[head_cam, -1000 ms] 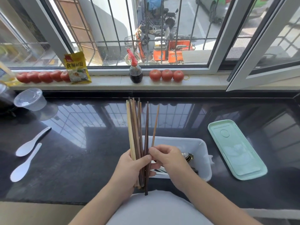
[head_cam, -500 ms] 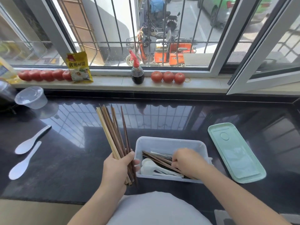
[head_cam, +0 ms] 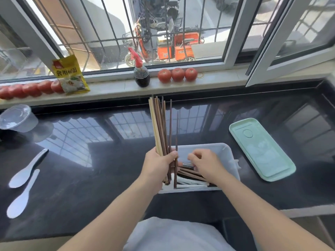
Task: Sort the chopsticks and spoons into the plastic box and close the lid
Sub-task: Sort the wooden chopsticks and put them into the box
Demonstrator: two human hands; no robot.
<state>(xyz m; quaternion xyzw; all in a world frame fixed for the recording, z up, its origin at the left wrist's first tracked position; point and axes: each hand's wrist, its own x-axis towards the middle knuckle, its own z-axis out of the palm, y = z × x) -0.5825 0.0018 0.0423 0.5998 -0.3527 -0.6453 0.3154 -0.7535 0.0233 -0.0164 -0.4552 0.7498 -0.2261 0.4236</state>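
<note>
– Where are the chopsticks point(head_cam: 161, 129) held?
– Upright, over the near-left corner of the open white box point(head_cam: 230, 156).
– The rest?
– Two white spoons point(head_cam: 23, 185) are laid near the counter's left edge; the green lid point(head_cam: 261, 149) is set right.

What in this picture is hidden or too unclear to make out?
Head view only:
- Box contents: partly covered by both hands; no count possible.
- Right hand: fingers curl down into the box; whether they pinch anything is hidden.
- Chopsticks: lower ends behind the left hand.
- Left tomatoes: cut by the frame edge.

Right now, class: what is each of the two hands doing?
Left hand: grips a bundle of chopsticks.
Right hand: over the plastic box, fingers curled; whether it holds anything cannot be told.
</note>
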